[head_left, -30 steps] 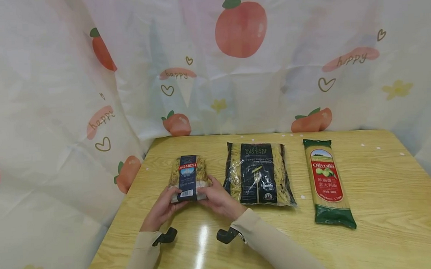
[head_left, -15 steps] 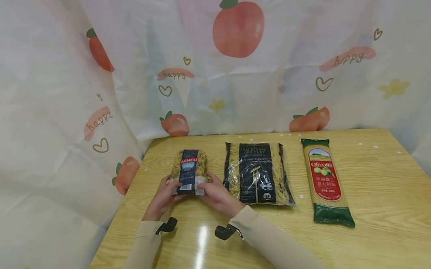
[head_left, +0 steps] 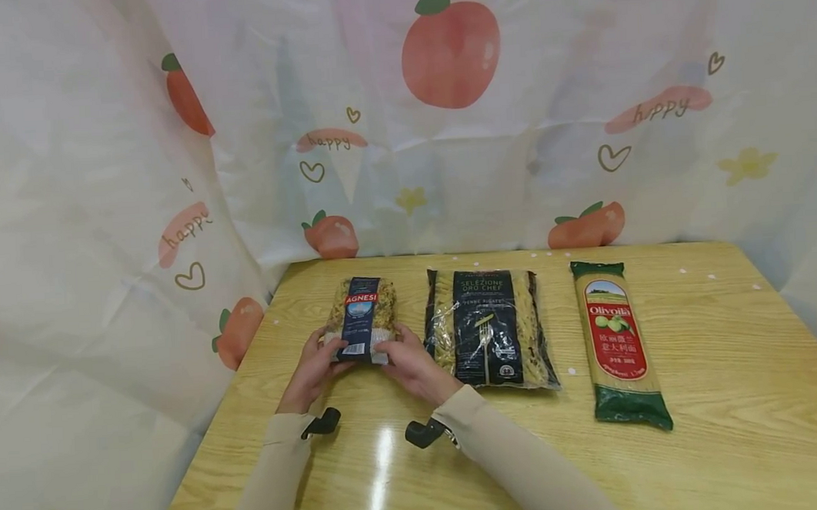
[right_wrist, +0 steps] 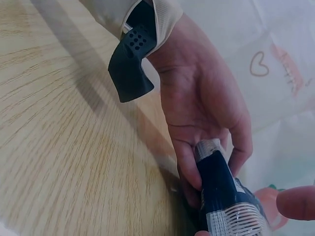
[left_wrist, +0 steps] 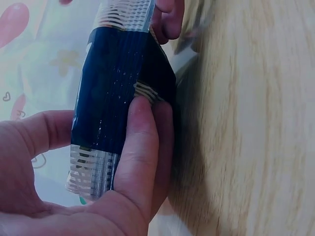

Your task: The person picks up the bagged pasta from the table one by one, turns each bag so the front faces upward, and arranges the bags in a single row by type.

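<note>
Both hands grip the near end of a small pasta bag [head_left: 362, 319] with a dark blue Agnesi label, at the left of the table. My left hand [head_left: 309, 372] holds its left corner, thumb on top. On the right corner, my right hand [head_left: 417, 364] does the same. In the left wrist view, fingers [left_wrist: 140, 147] press the folded blue end of the bag [left_wrist: 108, 88]. The right wrist view shows the thumb and fingers pinching the bag's corner [right_wrist: 216, 179]. Whether the bag's far end touches the table cannot be told.
A larger penne bag [head_left: 487, 328] with a black label lies just right of the right hand. Farther right lies a long spaghetti pack [head_left: 621, 344] with green ends. The wooden table [head_left: 733, 361] ends at a printed curtain [head_left: 481, 182] behind and at the left.
Both hands have moved the small pasta bag away from the body and slightly right. The penne bag and spaghetti pack stay where they were.
</note>
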A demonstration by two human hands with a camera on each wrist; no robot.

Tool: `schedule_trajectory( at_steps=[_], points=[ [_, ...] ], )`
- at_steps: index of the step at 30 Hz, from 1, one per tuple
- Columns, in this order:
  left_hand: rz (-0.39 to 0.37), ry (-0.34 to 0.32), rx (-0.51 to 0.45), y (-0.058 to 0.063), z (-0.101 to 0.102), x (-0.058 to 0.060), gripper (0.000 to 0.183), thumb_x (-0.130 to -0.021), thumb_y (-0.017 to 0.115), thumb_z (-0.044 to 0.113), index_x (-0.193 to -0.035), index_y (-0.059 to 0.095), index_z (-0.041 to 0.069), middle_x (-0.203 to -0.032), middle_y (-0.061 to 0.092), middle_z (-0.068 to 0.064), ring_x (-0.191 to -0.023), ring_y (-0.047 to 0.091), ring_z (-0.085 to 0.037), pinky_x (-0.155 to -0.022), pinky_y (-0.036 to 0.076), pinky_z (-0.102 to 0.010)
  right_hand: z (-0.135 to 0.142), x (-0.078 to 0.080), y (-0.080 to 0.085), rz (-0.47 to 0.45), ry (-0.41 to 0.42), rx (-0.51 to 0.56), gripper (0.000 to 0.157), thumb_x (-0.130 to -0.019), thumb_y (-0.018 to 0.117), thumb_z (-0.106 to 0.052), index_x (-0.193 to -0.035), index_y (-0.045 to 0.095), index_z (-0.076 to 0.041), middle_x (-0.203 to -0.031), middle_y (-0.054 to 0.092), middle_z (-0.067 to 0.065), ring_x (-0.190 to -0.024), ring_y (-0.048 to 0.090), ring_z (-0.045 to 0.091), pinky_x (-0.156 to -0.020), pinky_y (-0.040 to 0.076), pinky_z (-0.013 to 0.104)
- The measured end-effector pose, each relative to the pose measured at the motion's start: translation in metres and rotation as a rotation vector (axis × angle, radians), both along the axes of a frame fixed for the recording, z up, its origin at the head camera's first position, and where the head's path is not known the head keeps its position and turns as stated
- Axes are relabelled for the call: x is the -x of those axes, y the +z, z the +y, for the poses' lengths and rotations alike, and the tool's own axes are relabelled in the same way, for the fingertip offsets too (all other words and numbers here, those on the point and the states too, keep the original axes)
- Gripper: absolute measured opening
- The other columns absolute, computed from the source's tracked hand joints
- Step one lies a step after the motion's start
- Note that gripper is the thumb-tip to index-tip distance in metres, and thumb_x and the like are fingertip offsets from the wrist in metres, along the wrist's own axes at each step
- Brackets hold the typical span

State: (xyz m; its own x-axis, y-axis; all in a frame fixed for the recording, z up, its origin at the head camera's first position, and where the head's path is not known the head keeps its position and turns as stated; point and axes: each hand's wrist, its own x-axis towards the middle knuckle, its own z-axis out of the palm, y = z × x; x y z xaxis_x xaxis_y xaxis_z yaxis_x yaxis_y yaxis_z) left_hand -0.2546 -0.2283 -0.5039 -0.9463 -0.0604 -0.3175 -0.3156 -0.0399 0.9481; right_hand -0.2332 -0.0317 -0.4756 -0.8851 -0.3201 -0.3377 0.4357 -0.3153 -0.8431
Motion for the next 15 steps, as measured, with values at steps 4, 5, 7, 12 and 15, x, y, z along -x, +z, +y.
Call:
schedule_trajectory(
  at_steps=[4,5,7,12,15],
  points=[
    [0.014,-0.002,0.002,-0.0005,0.0006,-0.0015,0.074,-0.102,0.054,0.006,-0.163,0.012,0.003,-0.142,0.042,-0.025,-0.094,0.067,-0.013,-0.086,0.064,-0.035,0.0005,0.0002,-0.0005,0.006,0.003,-0.018,0.083,-0.1,0.054,0.001,-0.165,0.003,-0.003,-0.169,0.005,0.032,-0.156,0.021,0.048,-0.126,0.03,0.058],
    [0.017,-0.003,0.006,-0.0006,0.0005,-0.0019,0.074,-0.102,0.054,0.006,-0.163,0.012,0.003,-0.143,0.042,-0.026,-0.095,0.067,-0.013,-0.087,0.064,-0.036,0.0005,0.0001,-0.0007,0.007,0.006,-0.021,0.084,-0.099,0.055,0.001,-0.165,0.003,-0.003,-0.169,0.004,0.032,-0.156,0.019,0.048,-0.126,0.03,0.058],
    [0.021,-0.007,0.012,-0.0001,0.0009,-0.0032,0.075,-0.102,0.053,0.006,-0.164,0.011,0.003,-0.143,0.043,-0.026,-0.094,0.067,-0.013,-0.087,0.064,-0.038,0.0011,-0.0004,-0.001,0.01,0.011,-0.03,0.085,-0.099,0.055,0.001,-0.165,0.002,-0.003,-0.169,0.002,0.032,-0.157,0.016,0.049,-0.126,0.029,0.059],
    [0.017,-0.015,0.048,0.0008,0.0024,-0.0042,0.075,-0.103,0.053,0.005,-0.164,0.011,0.002,-0.145,0.041,-0.028,-0.099,0.066,-0.018,-0.088,0.064,-0.041,0.0029,-0.0006,-0.0028,0.035,0.014,-0.091,0.086,-0.099,0.057,-0.002,-0.166,0.003,-0.004,-0.17,0.005,0.032,-0.157,0.015,0.048,-0.127,0.023,0.061],
    [0.007,-0.017,0.154,0.0028,0.0011,-0.0043,0.076,-0.102,0.056,0.01,-0.164,0.013,0.003,-0.152,0.036,-0.03,-0.111,0.063,-0.028,-0.092,0.062,-0.045,0.0045,-0.0019,-0.0015,0.07,-0.014,-0.174,0.084,-0.098,0.061,-0.007,-0.165,0.011,-0.005,-0.17,0.014,0.028,-0.156,0.02,0.046,-0.128,0.022,0.061]
  ],
)
